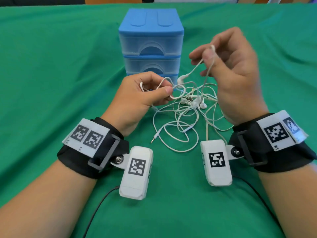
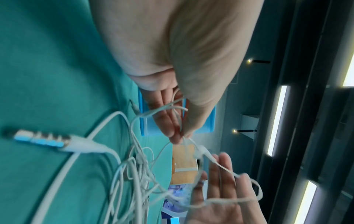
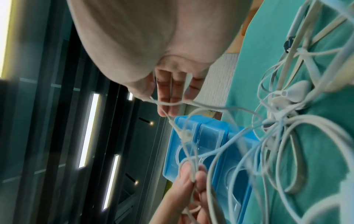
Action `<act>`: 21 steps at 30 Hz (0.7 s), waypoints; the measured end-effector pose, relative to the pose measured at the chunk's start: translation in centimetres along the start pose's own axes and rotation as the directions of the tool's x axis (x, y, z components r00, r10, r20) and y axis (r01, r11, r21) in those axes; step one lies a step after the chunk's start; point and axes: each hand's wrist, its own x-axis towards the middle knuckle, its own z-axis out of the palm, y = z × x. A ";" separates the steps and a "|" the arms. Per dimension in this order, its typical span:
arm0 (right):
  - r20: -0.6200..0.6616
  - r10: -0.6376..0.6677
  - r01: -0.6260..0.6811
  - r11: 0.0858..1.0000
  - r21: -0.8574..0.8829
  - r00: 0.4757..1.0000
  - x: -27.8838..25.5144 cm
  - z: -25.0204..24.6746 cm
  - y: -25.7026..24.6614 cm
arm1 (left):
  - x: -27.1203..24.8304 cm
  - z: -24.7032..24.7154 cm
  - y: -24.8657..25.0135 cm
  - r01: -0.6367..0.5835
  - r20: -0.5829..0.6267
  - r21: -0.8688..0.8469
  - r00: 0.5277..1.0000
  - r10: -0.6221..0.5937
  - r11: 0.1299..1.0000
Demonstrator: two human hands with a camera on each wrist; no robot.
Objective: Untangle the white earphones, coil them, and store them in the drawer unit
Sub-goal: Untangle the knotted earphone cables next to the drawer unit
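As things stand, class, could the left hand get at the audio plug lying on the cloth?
Probably yes, once freed. The audio plug lies bare on the green cloth just inside the left hand, nothing over it, but that hand is pinching a cable loop of the white earphones.

A green cloth [image 1: 51, 66] covers the whole tabletop, lightly creased. Beyond its far edge shows a strip of wooden surface [image 1: 111, 0]. Long ceiling lights [image 2: 275, 119] glow in the wrist views.
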 end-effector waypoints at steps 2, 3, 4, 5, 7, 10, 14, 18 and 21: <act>-0.071 0.014 -0.006 0.994 0.111 0.997 0.2 -0.4 -0.2 | 0.1 -0.5 0.0 0.017 -0.014 -0.025 1.000 -0.017 1.000; -0.085 0.027 -0.014 0.988 0.154 0.996 0.2 -0.4 -0.2 | 0.0 -0.6 0.0 0.020 -0.008 -0.031 1.000 -0.021 0.999; -0.091 0.037 -0.019 0.982 0.188 0.995 0.2 -0.5 -0.3 | 0.0 -0.6 0.1 0.022 0.000 -0.033 1.000 -0.022 0.999; -0.099 0.040 -0.017 0.976 0.217 0.994 0.2 -0.5 -0.3 | -0.1 -0.6 0.2 0.023 0.005 -0.035 1.000 -0.023 0.999; -0.126 0.043 -0.009 0.966 0.260 0.991 0.2 -0.5 -0.3 | -0.1 -0.6 0.2 0.030 -0.001 -0.045 1.000 -0.030 0.999; -0.167 0.101 -0.050 0.958 0.283 0.981 0.2 -0.9 -0.1 | 0.1 -0.7 0.2 0.041 -0.025 -0.073 0.999 -0.043 0.996; -0.079 0.192 -0.173 0.965 0.195 0.978 0.1 -1.4 0.1 | 0.4 -1.0 0.3 0.060 -0.027 -0.150 0.998 -0.065 0.987; 0.017 0.158 -0.158 0.987 0.031 0.987 0.0 -1.3 0.8 | 0.2 -1.0 0.6 0.045 0.035 -0.220 0.999 -0.038 0.974; 0.142 0.139 -0.120 0.984 -0.135 0.980 -0.2 -0.5 1.0 | 0.1 -0.9 0.7 0.041 0.080 -0.226 0.997 -0.023 0.973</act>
